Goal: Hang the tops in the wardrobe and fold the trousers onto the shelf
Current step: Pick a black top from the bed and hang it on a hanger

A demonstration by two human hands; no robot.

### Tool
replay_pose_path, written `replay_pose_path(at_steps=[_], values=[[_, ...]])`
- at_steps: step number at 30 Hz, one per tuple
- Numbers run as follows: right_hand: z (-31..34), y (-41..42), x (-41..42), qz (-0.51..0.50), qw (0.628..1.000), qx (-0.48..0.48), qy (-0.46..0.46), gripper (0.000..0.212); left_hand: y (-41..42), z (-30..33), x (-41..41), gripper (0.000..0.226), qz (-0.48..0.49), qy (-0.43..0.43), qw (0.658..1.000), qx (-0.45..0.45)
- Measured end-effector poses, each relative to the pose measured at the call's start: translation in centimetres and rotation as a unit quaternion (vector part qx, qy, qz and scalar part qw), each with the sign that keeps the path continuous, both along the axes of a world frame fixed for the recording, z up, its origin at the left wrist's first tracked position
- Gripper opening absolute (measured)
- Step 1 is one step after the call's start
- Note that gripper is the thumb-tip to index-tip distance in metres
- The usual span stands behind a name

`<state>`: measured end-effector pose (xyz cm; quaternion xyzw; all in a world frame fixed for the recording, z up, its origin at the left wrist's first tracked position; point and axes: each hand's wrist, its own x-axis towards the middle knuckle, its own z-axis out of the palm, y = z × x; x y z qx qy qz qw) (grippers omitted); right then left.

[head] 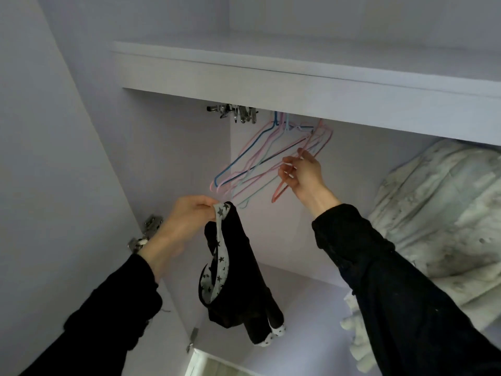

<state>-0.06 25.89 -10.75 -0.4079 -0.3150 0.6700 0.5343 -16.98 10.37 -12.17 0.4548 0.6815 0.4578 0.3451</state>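
A small black top (238, 280) with a grey star-print collar and cuffs dangles inside the open wardrobe. My left hand (187, 218) pinches its collar at the top. Up under the shelf, several thin wire hangers (254, 164) in blue, pink and pale green hang bunched together. My right hand (301, 172) is raised among them and grips a coral-pink hanger (279, 192), whose lower corner sticks out below my fingers. The rail itself is hidden behind the shelf's front edge.
A white shelf (271, 77) spans the wardrobe above the hangers. A bulky white fluffy garment (439, 213) hangs at the right. The open door (54, 158) with its metal hinges (147, 232) stands at the left. Metal clips (238, 112) hang under the shelf.
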Motion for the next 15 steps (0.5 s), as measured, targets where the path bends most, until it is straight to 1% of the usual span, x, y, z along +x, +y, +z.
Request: replay_pose_path(at_steps=[1, 2, 4, 6, 9, 12, 15], values=[[-0.1, -0.2, 0.9, -0.006, 1.0, 0.005, -0.012, 0.039, 0.0, 0.1, 0.6, 0.026, -0.012, -0.024, 1.0, -0.01], [-0.2, -0.3, 1.6, -0.011, 0.999, 0.011, -0.032, 0.04, 0.0, 0.0, 1.0, 0.026, -0.021, -0.031, 0.999, -0.015], [-0.4, -0.7, 3.5, -0.015, 0.996, 0.029, -0.08, 0.039, 0.1, 0.0, 1.8, 0.028, -0.029, -0.022, 0.999, -0.016], [-0.8, -1.2, 5.5, -0.013, 0.993, 0.046, -0.106, 0.037, 0.5, -0.1, 2.3, 0.026, -0.028, 0.014, 0.999, -0.023], [-2.0, -2.6, 9.0, 0.006, 0.994, 0.058, -0.091, 0.041, 0.9, -0.1, 3.6, 0.022, -0.038, 0.08, 0.995, -0.047], [-4.1, -4.3, 12.3, 0.035, 0.993, 0.032, -0.106, 0.047, 1.1, -0.7, 4.9, 0.026, -0.054, 0.133, 0.988, -0.064], [-7.0, -6.2, 15.2, 0.088, 0.988, -0.002, -0.13, 0.048, 1.3, -1.3, 5.8, 0.025, -0.064, 0.168, 0.981, -0.071]])
